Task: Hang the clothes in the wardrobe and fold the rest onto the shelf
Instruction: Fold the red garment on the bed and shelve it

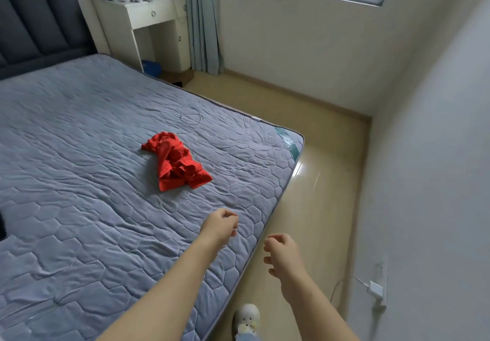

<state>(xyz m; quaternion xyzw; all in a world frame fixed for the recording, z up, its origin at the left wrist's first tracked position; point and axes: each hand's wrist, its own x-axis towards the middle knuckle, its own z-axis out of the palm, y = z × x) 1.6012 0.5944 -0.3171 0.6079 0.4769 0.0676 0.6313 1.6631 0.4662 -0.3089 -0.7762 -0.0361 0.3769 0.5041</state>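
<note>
Quilting in grey-blue hexagons covers the wide mattress (79,155), which is bounded by a dark padded headboard (39,14), a white bedside table (148,14) and a glossy beige floor (318,181). A crumpled red garment (175,165) is laid near the middle of the mattress — well apart from both hands. The left hand (221,225) is held over the mattress edge, the right hand (285,254) over the floor; the fingers of each are loosely curled, and nothing is gripped or touched.

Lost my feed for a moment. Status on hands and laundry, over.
Both empty: left hand over bed edge, right hand over floor. Crumpled red garment on bed, untouched. Nothing between hands and garment.
</note>
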